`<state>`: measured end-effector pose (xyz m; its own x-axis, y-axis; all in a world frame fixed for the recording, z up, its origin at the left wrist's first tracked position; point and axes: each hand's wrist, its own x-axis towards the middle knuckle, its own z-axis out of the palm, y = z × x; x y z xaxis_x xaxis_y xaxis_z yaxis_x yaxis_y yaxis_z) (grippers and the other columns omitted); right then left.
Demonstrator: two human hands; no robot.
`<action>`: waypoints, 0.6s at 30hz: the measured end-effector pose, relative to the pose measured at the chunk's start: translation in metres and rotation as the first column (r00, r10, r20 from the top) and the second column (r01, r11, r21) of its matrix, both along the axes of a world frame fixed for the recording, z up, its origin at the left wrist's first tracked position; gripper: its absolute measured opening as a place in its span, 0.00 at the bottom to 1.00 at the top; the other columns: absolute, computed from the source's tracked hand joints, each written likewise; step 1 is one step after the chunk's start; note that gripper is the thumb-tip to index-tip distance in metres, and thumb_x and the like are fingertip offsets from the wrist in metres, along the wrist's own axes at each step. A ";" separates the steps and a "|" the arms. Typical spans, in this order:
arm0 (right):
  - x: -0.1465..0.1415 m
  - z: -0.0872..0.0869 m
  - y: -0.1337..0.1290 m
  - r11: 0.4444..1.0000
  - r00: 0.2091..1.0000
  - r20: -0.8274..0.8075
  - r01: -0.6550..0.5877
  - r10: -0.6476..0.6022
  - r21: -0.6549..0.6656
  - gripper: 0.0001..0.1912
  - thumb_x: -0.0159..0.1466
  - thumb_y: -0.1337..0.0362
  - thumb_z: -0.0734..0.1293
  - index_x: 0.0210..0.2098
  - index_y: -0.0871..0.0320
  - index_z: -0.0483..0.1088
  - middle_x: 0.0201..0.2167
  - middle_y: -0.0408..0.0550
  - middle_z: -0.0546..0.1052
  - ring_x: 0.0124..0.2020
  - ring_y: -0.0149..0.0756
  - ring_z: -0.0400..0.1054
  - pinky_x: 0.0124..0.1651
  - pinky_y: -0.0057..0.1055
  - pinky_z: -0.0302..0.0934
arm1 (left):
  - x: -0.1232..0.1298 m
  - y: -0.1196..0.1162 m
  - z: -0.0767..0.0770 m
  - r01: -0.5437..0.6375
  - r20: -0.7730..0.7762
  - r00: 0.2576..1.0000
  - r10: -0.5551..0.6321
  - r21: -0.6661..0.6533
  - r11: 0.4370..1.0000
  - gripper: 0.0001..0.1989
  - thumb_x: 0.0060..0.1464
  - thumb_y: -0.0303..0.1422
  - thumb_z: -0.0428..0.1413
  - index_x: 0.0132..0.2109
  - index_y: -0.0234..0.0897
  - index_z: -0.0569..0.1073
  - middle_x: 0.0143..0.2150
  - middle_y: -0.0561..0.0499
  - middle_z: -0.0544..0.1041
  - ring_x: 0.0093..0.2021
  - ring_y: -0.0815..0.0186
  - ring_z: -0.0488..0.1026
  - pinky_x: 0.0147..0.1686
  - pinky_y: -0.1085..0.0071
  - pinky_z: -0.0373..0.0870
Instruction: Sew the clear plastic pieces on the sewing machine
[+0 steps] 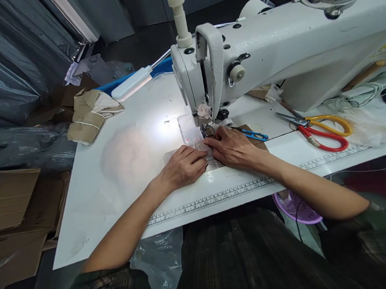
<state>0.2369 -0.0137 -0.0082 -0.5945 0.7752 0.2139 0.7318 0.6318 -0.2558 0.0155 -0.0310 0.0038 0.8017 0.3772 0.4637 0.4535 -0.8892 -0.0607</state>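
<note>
A white sewing machine (pixel 213 69) stands over the table, its presser foot (pixel 207 131) low above the bed. In front of the foot lies a small, thin, translucent piece of material (pixel 200 145); its exact kind is hard to make out. My left hand (pixel 187 164) rests at the near left of this piece, fingers closed together and pressing its edge. From the right, my right hand (pixel 230 146) grips the piece with bent fingers, index finger close to the foot. Blue thread snips (pixel 253 134) lie just beyond my right hand.
Scissors with red and yellow handles (pixel 323 130) lie at the right. A printed ruler strip (pixel 212 201) runs along the near table edge. A lamp (pixel 132 83) lights the bed. A tied brown bundle (pixel 88 118) sits at the left edge; a purple basket (pixel 298 210) is below.
</note>
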 end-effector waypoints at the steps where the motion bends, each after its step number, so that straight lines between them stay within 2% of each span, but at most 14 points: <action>1: 0.000 0.000 -0.001 1.000 1.000 0.006 0.012 -0.012 -0.001 0.18 0.68 0.64 0.59 0.55 0.57 0.71 0.44 0.60 0.71 0.44 0.50 0.64 0.46 0.46 0.61 | 0.000 0.001 -0.001 -0.002 0.019 1.000 0.003 -0.008 1.000 0.05 0.61 0.27 0.57 0.36 0.36 0.75 0.44 0.47 0.82 0.38 0.64 0.77 0.38 0.65 0.73; 3: 0.003 -0.001 0.000 1.000 1.000 -0.021 -0.002 0.002 -0.003 0.20 0.69 0.63 0.59 0.57 0.58 0.71 0.44 0.60 0.70 0.43 0.49 0.65 0.47 0.46 0.62 | -0.001 0.002 -0.004 0.000 0.065 0.998 0.002 -0.032 0.999 0.04 0.61 0.26 0.57 0.38 0.35 0.76 0.44 0.46 0.82 0.39 0.64 0.78 0.38 0.65 0.74; 6: 0.013 -0.004 0.002 0.998 0.988 -0.147 -0.060 0.057 -0.018 0.23 0.69 0.64 0.58 0.62 0.57 0.68 0.46 0.58 0.70 0.44 0.45 0.66 0.51 0.45 0.64 | -0.003 0.004 -0.008 -0.001 0.099 0.995 0.009 -0.073 0.997 0.05 0.62 0.26 0.56 0.40 0.34 0.77 0.45 0.45 0.82 0.40 0.64 0.79 0.39 0.64 0.75; 9: 0.023 -0.006 0.005 0.993 0.966 -0.242 -0.107 0.091 -0.053 0.23 0.68 0.67 0.58 0.60 0.53 0.70 0.47 0.55 0.70 0.45 0.42 0.68 0.54 0.44 0.65 | -0.004 0.005 -0.009 -0.029 0.095 0.995 0.039 -0.106 0.994 0.06 0.62 0.27 0.55 0.41 0.37 0.78 0.46 0.47 0.82 0.40 0.64 0.79 0.40 0.62 0.75; 13: 0.026 -0.007 0.007 0.987 0.960 -0.252 -0.146 0.125 -0.068 0.24 0.67 0.69 0.60 0.59 0.50 0.73 0.46 0.54 0.70 0.44 0.41 0.68 0.55 0.45 0.65 | -0.006 0.006 -0.007 -0.036 0.101 0.994 0.045 -0.097 0.995 0.05 0.62 0.27 0.56 0.41 0.38 0.77 0.46 0.48 0.83 0.39 0.65 0.79 0.41 0.62 0.73; 18: 0.025 -0.007 0.008 0.987 0.959 -0.250 -0.149 0.131 -0.056 0.24 0.67 0.69 0.60 0.59 0.50 0.73 0.46 0.54 0.70 0.45 0.42 0.67 0.54 0.45 0.65 | -0.002 0.005 -0.006 -0.028 0.156 0.987 0.032 -0.027 0.999 0.04 0.62 0.27 0.57 0.43 0.37 0.75 0.45 0.48 0.83 0.38 0.65 0.78 0.37 0.65 0.72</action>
